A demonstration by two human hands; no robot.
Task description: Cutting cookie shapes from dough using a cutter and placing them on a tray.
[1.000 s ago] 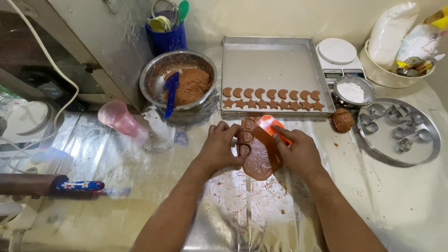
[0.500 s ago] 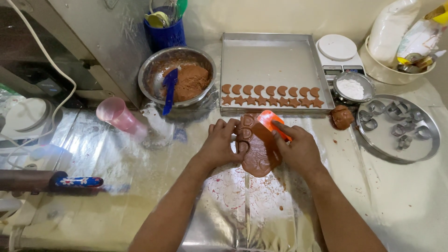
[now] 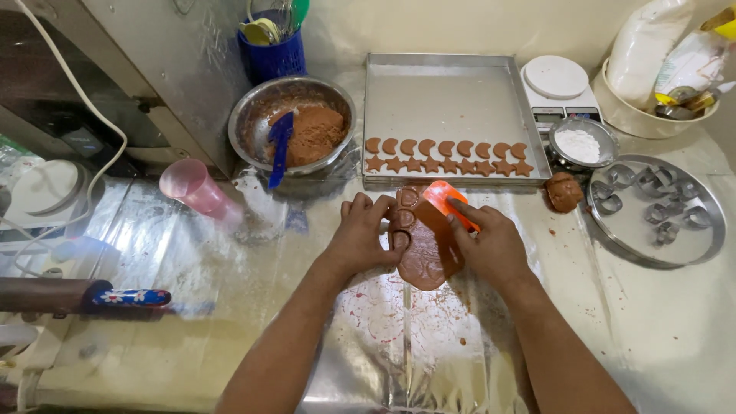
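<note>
The left hand (image 3: 360,234) is curled on the dough sheet (image 3: 425,257); an orange scraper (image 3: 448,201) is clasped by the right hand (image 3: 491,245). The baking tray (image 3: 445,92) is at 12 o'clock; open bench (image 3: 230,307) at 6.

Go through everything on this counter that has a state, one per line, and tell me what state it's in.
Rolled dough: flat, with shapes cut along its left edge.
Baking tray: mostly bare, two rows of cut cookies at the front.
Steel bowl: part filled with brown powder, blue spatula inside.
Pink cup: lying tipped.
Left hand: on the dough's edge.
Right hand: holding an orange scraper.
</note>
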